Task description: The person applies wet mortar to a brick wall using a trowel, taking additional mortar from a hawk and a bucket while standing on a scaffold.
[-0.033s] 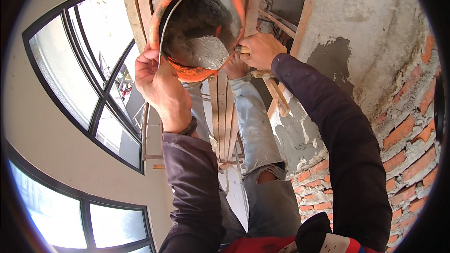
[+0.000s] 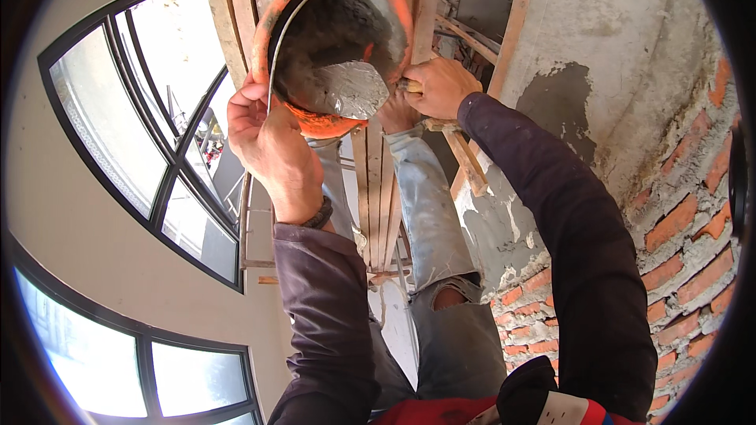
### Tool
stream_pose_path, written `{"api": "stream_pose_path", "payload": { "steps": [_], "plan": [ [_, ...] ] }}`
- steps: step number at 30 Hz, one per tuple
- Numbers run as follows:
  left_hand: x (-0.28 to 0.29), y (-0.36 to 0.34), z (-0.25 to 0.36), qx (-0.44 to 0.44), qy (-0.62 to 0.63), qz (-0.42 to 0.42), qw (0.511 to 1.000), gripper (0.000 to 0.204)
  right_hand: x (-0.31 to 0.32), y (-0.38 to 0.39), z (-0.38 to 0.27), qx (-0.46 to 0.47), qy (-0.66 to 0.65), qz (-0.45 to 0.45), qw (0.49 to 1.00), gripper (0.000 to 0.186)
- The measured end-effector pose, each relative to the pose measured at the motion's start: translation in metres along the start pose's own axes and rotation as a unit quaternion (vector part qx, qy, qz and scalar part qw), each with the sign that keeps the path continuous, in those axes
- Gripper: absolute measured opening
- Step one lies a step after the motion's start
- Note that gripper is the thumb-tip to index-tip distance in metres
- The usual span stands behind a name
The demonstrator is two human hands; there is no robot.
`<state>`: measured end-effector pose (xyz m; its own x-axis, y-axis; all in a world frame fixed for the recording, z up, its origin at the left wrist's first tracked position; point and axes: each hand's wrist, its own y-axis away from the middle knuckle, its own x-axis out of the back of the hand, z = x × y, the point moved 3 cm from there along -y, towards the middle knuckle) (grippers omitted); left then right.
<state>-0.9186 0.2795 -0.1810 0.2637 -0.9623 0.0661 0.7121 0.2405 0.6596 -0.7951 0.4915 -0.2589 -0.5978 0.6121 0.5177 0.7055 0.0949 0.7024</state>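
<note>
An orange bucket (image 2: 279,8) with dark grey wet mortar inside is tilted toward me, a thin metal handle arched across it. My left hand (image 2: 276,149) grips its left rim beside that handle, fingers curled. My right hand (image 2: 441,86) is closed round the wooden handle of a trowel (image 2: 411,85) at the bucket's right side. The trowel's blade (image 2: 350,88) lies inside the bucket, coated with lighter grey mortar. My bare foot (image 2: 394,116) shows just under the bucket, partly hidden by it.
Narrow wooden planks (image 2: 370,197) run beneath me, with scaffold pieces and a short wooden batten (image 2: 465,161) alongside. On the right are a patchily plastered wall (image 2: 598,24) and exposed brickwork (image 2: 669,220). Black-framed windows (image 2: 102,118) fill the left, and debris shows through a gap at the top.
</note>
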Motion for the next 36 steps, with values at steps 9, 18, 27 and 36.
{"api": "stream_pose_path", "payload": {
  "steps": [9, 18, 27, 36],
  "plan": [
    [0.011, -0.004, -0.005, 0.021, 0.062, -0.018, 0.998, 0.043, -0.014, 0.022, 0.015, -0.027, -0.06, 0.195, 0.979, 0.016],
    [0.014, -0.003, -0.012, 0.016, 0.057, -0.072, 0.996, 0.039, -0.026, 0.062, 0.002, -0.08, -0.196, 0.227, 0.951, 0.02],
    [0.024, -0.009, -0.013, 0.024, 0.0, -0.041, 0.999, 0.032, -0.05, 0.216, -0.006, -0.257, -0.363, 0.378, 0.812, 0.019],
    [0.014, -0.005, -0.021, 0.016, -0.039, -0.059, 0.997, 0.041, -0.032, 0.324, 0.12, -0.491, -0.493, 0.357, 0.623, 0.026]
  ]
}}
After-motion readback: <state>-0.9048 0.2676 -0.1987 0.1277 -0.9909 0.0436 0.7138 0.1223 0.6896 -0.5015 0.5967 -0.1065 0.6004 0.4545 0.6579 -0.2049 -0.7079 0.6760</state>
